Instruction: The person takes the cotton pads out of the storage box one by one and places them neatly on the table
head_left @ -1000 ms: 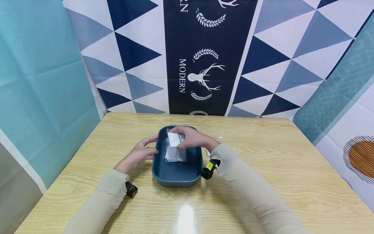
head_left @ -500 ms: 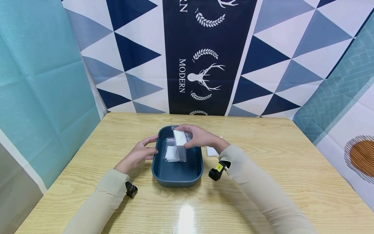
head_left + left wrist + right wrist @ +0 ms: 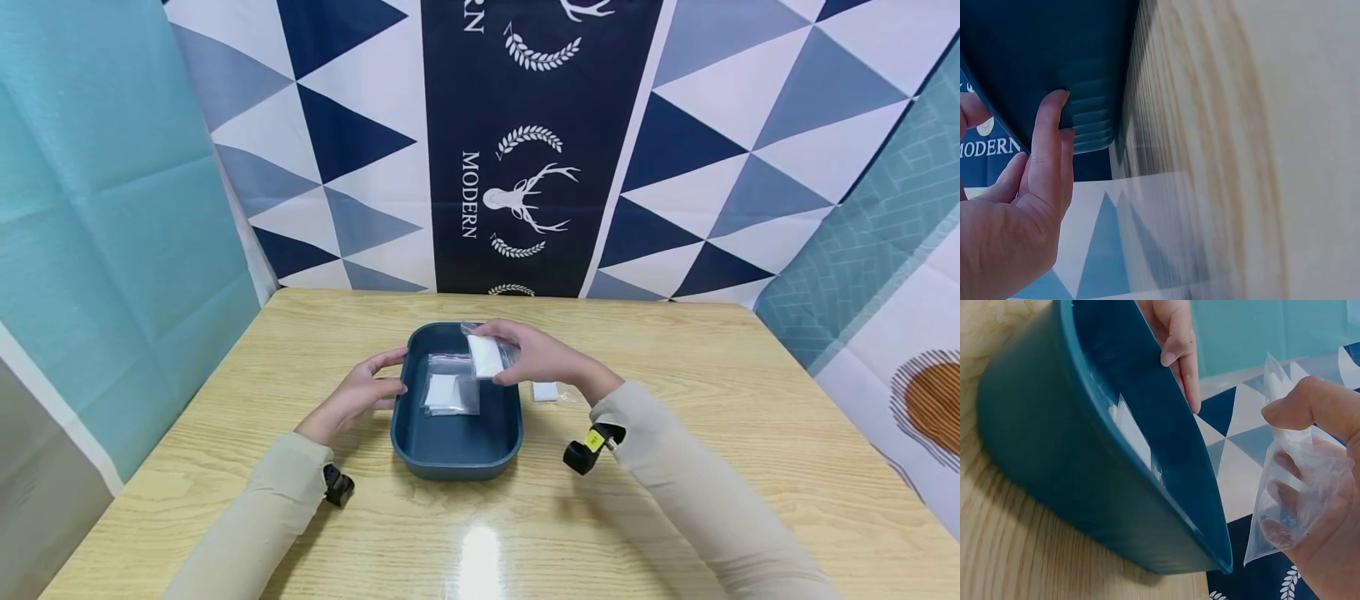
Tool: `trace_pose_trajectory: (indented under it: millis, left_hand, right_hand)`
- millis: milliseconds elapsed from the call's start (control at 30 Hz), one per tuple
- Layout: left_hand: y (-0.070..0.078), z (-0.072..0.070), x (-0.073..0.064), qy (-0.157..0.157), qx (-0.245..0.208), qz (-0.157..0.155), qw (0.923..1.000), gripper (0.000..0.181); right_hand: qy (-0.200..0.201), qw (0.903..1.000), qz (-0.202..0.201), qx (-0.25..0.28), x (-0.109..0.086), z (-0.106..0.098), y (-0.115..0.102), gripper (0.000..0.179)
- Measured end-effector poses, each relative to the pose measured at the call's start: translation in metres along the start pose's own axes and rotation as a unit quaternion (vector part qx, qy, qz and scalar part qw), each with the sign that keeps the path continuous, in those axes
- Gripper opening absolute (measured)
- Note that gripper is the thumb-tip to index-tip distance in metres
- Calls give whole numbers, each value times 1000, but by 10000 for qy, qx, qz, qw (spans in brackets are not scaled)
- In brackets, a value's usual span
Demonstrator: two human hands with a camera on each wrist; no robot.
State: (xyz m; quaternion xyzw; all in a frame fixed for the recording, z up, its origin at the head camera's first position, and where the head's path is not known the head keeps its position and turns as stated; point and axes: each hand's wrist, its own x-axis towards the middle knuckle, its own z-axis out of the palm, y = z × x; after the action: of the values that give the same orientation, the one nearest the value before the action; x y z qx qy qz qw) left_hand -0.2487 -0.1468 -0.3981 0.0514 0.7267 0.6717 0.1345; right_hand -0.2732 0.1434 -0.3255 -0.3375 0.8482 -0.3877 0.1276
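Observation:
My right hand pinches a small clear plastic zip bag with a flat white piece inside. It holds the bag above the right side of a dark blue plastic bin. Thumb and fingertips grip the bag in the right wrist view, and its clear end hangs across the other fingers. At the bin's left side my left hand holds the wall, its thumb over the rim and its fingers along the ribbed outside. More clear bags with white pieces lie in the bin, overlapping.
Right of the bin, partly behind my right forearm, another clear bag with a white piece lies on the wooden table. Patterned cloths hang behind the table and at both sides.
My right hand has lifted the bag off the others in the bin and carried it to the right, over the bin's right side. The left hand and bin stay in place.

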Motion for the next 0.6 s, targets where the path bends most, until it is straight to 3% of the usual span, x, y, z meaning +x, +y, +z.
trace_pose_trajectory:
  millis: [600]
  left_hand:
    - [-3, -1, 2, -4, 24, -22, 10000, 67]
  right_hand:
    - [208, 9991, -124, -341, -38, -7, 17, 67]
